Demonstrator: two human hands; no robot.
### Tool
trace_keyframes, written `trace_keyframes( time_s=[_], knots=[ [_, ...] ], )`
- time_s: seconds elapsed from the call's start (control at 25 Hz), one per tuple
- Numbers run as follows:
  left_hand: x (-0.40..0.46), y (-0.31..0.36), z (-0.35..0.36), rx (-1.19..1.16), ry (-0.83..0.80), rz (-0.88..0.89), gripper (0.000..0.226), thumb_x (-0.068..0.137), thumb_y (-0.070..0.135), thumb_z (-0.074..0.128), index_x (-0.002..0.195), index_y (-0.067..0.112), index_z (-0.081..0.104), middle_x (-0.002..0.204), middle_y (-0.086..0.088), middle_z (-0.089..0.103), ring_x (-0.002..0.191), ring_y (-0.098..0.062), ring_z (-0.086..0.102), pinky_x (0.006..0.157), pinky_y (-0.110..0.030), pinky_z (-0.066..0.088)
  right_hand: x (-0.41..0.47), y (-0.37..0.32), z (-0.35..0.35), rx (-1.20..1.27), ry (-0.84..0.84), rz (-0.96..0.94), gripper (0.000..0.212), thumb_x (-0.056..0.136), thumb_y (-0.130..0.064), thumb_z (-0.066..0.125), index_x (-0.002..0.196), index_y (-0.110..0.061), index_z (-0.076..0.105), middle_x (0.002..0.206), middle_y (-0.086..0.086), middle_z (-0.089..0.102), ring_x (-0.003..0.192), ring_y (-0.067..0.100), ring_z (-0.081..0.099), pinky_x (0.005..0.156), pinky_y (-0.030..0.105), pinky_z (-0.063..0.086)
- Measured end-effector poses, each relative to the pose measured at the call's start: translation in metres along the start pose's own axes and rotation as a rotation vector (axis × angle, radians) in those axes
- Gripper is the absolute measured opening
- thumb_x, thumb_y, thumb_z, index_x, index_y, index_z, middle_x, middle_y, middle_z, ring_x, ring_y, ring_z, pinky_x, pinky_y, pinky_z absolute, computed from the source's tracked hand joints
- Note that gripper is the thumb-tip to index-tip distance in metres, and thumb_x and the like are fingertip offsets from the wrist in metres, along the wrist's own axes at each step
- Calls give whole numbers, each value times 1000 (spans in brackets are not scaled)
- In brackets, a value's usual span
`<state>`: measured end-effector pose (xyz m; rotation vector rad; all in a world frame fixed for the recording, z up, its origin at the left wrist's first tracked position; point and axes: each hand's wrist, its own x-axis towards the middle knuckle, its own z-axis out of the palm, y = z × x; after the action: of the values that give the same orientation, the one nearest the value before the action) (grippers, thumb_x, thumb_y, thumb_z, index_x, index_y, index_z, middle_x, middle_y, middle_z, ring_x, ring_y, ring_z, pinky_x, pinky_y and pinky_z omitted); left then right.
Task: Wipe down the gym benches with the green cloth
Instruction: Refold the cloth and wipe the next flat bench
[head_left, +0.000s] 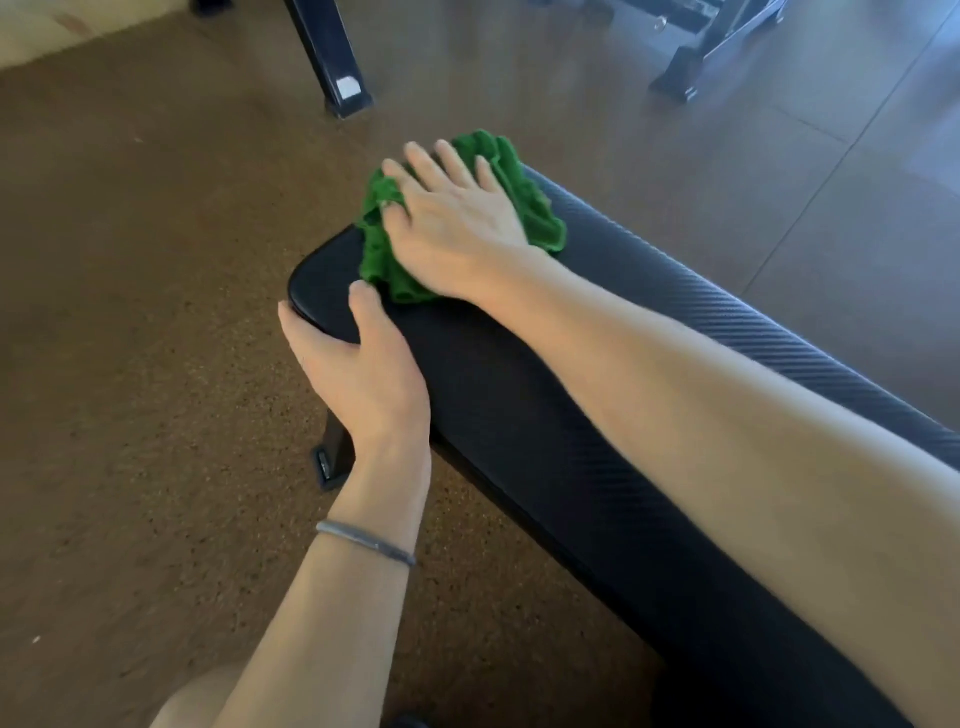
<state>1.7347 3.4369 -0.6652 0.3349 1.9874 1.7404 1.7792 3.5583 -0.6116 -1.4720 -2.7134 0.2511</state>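
A black padded gym bench (545, 441) runs from the lower right up to the middle of the head view. A crumpled green cloth (524, 197) lies on the bench's far end. My right hand (452, 218) presses flat on the cloth with fingers spread, and cloth bulges out on both sides of it. My left hand (358, 364) grips the near corner of the bench pad, thumb on top and fingers wrapped over the edge. A thin band circles my left wrist.
Brown speckled rubber flooring (130, 364) surrounds the bench. A black bench foot (327, 462) shows under my left hand. A dark metal equipment leg (332, 57) stands at top centre, and another black frame (717, 47) stands at top right.
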Motion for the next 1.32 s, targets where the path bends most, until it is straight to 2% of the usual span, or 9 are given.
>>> trace_keyframes(
  time_s=[0.2,0.32,0.48,0.68,0.84,0.92,1.12,1.2,1.32],
  knots=[
    [3,3,2,56,60,52,77,106,62,30,166,17,17,171,-3,24,157,-20,25,126,-40,26,-3,-4,3,13,15,-167,55,109,-45,19,163,-34,24,173,-8,14,160,18,3,129,48,1],
    [7,-1,1,48,45,68,86,98,70,37,163,15,24,166,-5,35,151,-22,36,122,-41,34,-15,45,-3,46,50,45,58,107,-48,18,163,-36,21,173,-8,12,160,16,8,129,44,7],
    [0,3,-1,45,13,79,87,97,64,44,164,13,21,166,-4,34,151,-20,36,122,-38,35,-102,108,-6,68,154,344,57,105,-48,21,159,-33,29,163,0,33,147,28,35,119,44,26],
    [-8,6,-2,76,4,80,83,103,52,46,165,11,11,172,-7,19,157,-23,23,126,-36,27,-268,106,-1,-41,-9,471,63,104,-54,10,164,-37,7,174,-2,-5,160,20,-2,130,41,0],
    [-11,7,1,53,33,71,83,100,53,49,165,14,14,171,-5,22,156,-22,26,124,-34,31,-190,117,-6,-68,57,359,66,102,-53,13,165,-34,13,174,1,8,159,25,8,128,47,9],
    [-10,9,1,44,33,58,85,99,54,50,165,14,14,170,-4,24,155,-21,29,123,-35,33,-131,110,-7,-23,75,424,64,105,-50,17,165,-28,14,173,4,12,158,27,12,127,48,12],
    [-34,10,-6,58,-42,64,88,100,50,48,166,10,4,174,-6,11,159,-22,14,127,-37,22,-115,72,5,10,45,185,62,108,-49,17,166,-28,12,174,0,1,160,26,-3,129,50,0],
    [-57,4,-9,77,-89,105,90,102,47,49,165,10,-2,175,-5,1,161,-20,3,129,-33,12,-133,101,-1,38,61,218,59,107,-50,20,164,-36,17,174,-5,7,160,21,5,129,46,6],
    [-73,0,-9,89,-94,129,88,103,44,49,166,11,-3,175,-4,-1,161,-19,1,128,-30,11,-206,160,-8,44,159,466,52,105,-49,26,155,-36,34,159,2,40,146,29,39,119,44,30]
  ],
)
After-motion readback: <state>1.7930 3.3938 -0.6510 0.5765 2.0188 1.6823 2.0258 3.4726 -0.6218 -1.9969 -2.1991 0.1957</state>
